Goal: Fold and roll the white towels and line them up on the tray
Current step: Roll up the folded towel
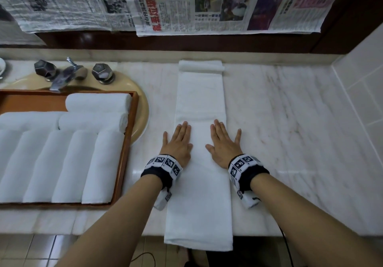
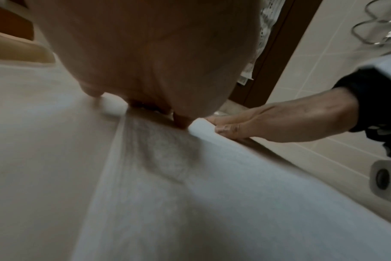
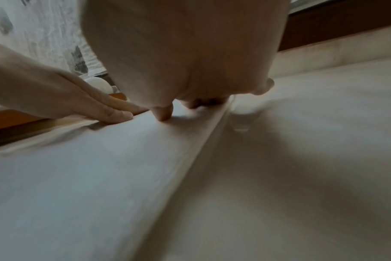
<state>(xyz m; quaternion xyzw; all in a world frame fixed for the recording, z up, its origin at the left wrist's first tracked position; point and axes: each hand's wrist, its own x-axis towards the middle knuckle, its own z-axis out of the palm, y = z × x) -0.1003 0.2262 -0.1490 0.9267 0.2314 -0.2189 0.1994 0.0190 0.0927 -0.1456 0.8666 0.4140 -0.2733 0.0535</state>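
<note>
1. The folded towel [image 1: 200, 163] is laid lengthwise on the counter [image 1: 290, 121], its near end hanging over the edge.
2. It is pressed flat by the left hand [image 1: 178, 143] and right hand [image 1: 223, 143], fingers straight (smoothing, seemingly).
3. Rolling is judged next; the far end [image 1: 201, 65] already looks turned over.
4. The tray [image 1: 126, 142] of rolled towels [image 1: 62, 163] waits to the left.

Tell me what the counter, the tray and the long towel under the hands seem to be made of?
Counter: looks like polished marble, pale with grey veining and a slight sheen. Tray: apparently wood, orange-brown with a smooth, maybe varnished rim. Towel: white terry cloth, probably cotton; the left wrist view shows a fuzzy nap.
</note>
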